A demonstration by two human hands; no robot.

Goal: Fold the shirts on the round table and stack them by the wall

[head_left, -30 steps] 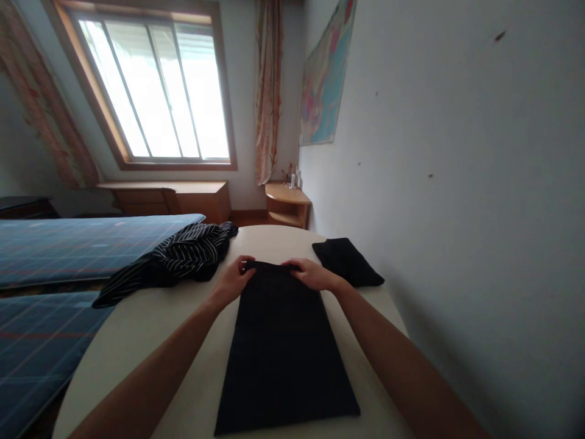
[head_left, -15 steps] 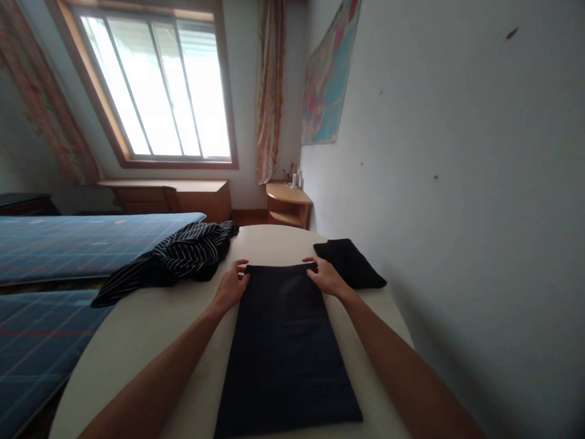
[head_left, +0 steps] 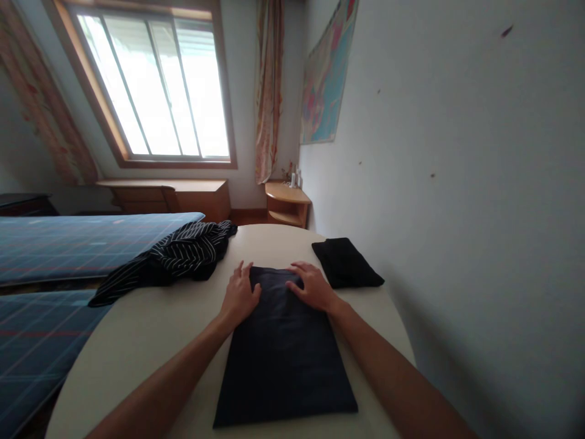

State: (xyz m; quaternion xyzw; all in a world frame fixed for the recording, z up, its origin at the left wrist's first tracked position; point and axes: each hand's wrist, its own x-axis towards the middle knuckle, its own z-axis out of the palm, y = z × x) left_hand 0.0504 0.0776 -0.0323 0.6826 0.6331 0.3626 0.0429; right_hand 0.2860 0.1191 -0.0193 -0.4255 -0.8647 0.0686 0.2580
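Note:
A dark navy folded garment (head_left: 286, 360) lies flat on the pale round table (head_left: 155, 347); its exact kind does not show. My left hand (head_left: 240, 294) rests at its far left corner, fingers spread, thumb on the cloth. On the far right corner lies my right hand (head_left: 311, 285), palm down with the fingers apart. Both hands touch the cloth without gripping it. Just beyond my right hand is a black folded cloth (head_left: 350, 262).
A crumpled black-and-white striped garment (head_left: 189, 253) hangs over the table's left edge. Blue plaid beds (head_left: 91, 244) stand to the left. The white wall (head_left: 457, 213) runs close along the right. A desk (head_left: 201, 198) and a corner shelf (head_left: 287, 194) stand at the back.
Both hands have moved inward from the far corners onto the cloth, and their fingers have spread from a pinch-like hold. The garment's near edge sits slightly farther away.

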